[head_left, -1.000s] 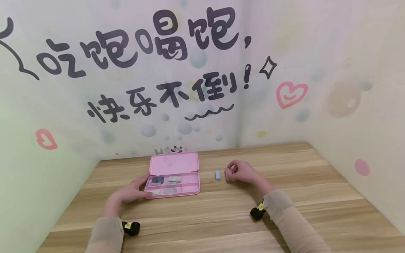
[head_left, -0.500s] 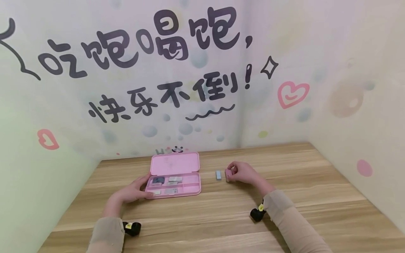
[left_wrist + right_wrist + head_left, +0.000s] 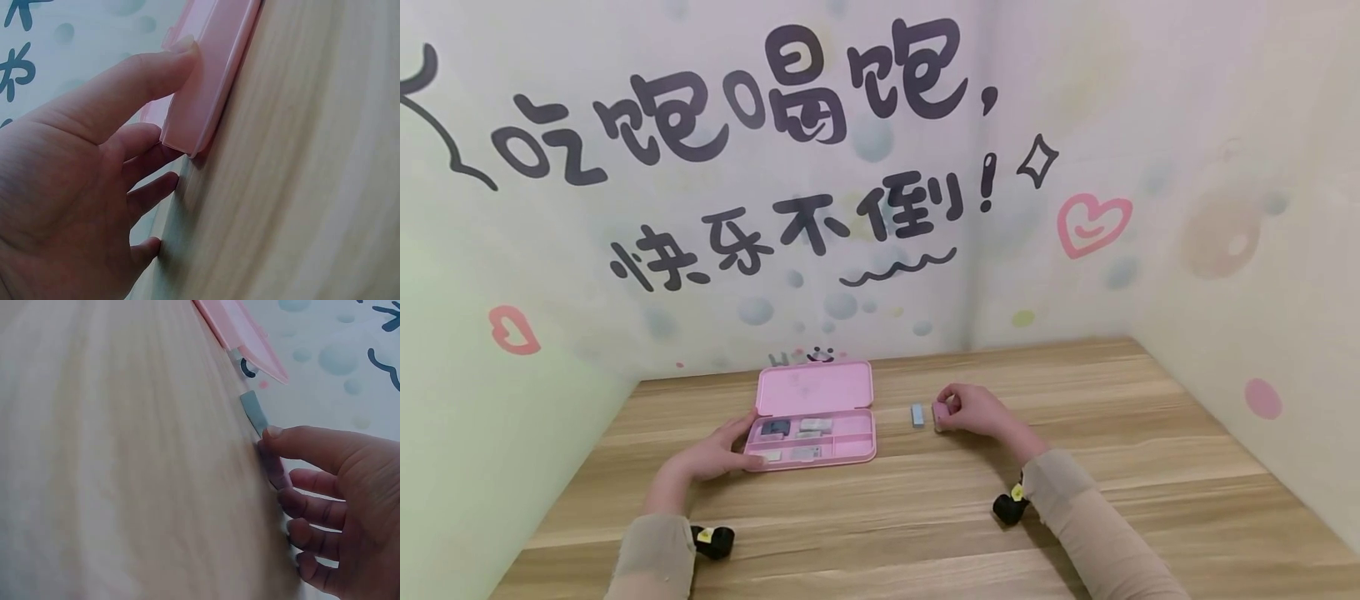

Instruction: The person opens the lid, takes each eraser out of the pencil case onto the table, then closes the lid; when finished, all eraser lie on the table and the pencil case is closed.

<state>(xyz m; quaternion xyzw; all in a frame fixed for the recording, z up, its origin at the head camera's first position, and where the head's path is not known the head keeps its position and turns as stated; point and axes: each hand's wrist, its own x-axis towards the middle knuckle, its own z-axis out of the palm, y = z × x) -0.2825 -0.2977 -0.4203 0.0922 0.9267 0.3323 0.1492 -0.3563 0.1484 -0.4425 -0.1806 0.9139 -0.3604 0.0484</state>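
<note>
The person's left hand (image 3: 718, 450) is partly spread around the left end of the open pink case (image 3: 815, 388), gripping it between thumb and fingers on the wooden table (image 3: 880, 533); 1 dark piece (image 3: 775, 427) and several pale pieces (image 3: 806, 452) lie in its compartments. Well to the right of the case, the right hand (image 3: 976, 410) pinches 1 small pink block (image 3: 937, 418) between thumb and curled fingers, with 1 light-blue block (image 3: 917, 415) just beside it, on the case's side.
</note>
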